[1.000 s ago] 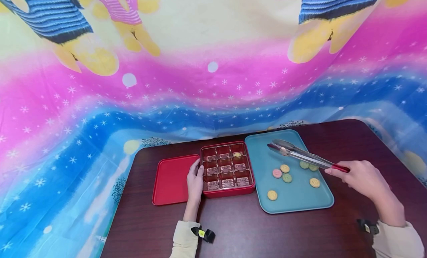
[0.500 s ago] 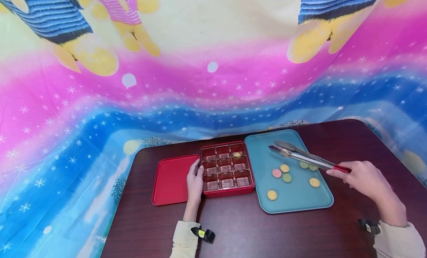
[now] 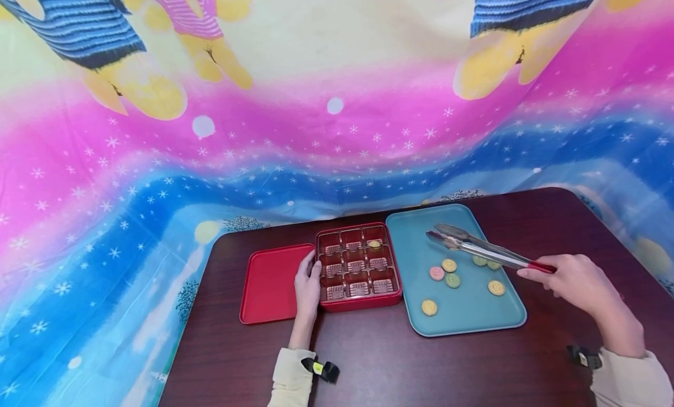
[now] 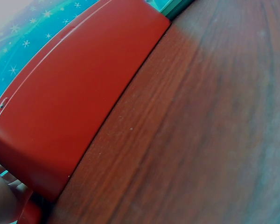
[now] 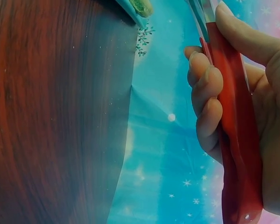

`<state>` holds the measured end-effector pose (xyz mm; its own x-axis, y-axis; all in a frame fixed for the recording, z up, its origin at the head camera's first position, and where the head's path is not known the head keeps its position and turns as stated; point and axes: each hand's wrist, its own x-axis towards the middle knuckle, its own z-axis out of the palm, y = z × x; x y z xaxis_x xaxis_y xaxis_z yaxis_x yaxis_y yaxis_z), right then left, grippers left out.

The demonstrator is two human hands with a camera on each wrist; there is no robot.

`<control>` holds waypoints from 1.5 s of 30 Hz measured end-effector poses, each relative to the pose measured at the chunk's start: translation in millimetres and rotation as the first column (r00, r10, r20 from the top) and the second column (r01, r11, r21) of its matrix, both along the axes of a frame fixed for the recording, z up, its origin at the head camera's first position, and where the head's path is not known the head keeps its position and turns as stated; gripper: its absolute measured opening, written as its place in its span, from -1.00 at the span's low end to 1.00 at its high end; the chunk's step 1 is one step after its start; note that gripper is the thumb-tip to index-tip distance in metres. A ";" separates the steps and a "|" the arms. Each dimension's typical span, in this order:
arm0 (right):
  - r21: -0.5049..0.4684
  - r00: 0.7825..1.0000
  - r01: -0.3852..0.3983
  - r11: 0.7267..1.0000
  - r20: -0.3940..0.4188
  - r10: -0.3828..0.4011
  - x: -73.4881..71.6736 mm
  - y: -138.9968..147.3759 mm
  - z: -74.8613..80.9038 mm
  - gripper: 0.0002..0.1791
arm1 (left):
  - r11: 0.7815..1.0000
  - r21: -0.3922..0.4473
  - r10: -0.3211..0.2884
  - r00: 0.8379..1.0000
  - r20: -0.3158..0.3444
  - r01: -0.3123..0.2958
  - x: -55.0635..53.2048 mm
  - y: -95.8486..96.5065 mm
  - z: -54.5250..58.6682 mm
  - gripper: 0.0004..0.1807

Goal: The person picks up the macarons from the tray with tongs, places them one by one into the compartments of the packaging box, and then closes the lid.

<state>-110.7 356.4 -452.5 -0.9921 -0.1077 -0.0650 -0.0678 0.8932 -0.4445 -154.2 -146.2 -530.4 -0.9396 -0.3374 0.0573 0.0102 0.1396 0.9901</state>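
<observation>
My right hand (image 3: 581, 284) grips the red handles of a pair of metal tongs (image 3: 489, 250), fingers curled round them in the right wrist view. The tong tips hang over the far part of a teal tray (image 3: 474, 322); whether they hold anything is too small to tell. On the tray lie several small round cookies: a pink one (image 3: 436, 273), yellow ones such as this yellow cookie (image 3: 496, 287), and green ones such as this green cookie (image 3: 453, 280). My left hand (image 3: 308, 287) rests against the left side of a red box (image 3: 363, 303), touching its wall.
A clear divided insert (image 3: 356, 265) fills the box, with a yellow cookie (image 3: 374, 244) in its far right compartment. The flat red lid (image 3: 274, 287) lies left of the box. Behind the dark wooden table (image 3: 400, 366) hangs a printed cloth (image 3: 337, 138).
My right hand and the tongs have shifted slightly to the right. The left hand, box and cookies stay where they were.
</observation>
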 end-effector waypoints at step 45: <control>0.215 0.928 -0.020 0.976 -0.361 0.098 10.1 24.1 -4.0 -0.59 | 0.999 0.014 -0.034 0.999 -0.020 0.034 1.3 -1.0 2.5 -0.54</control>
<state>-100.6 380.4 -456.6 -0.9423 -0.1903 0.2755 -0.2466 0.9510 -0.1866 -152.8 -147.2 -527.9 -0.9492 -0.3063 0.0719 0.0348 0.1249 0.9916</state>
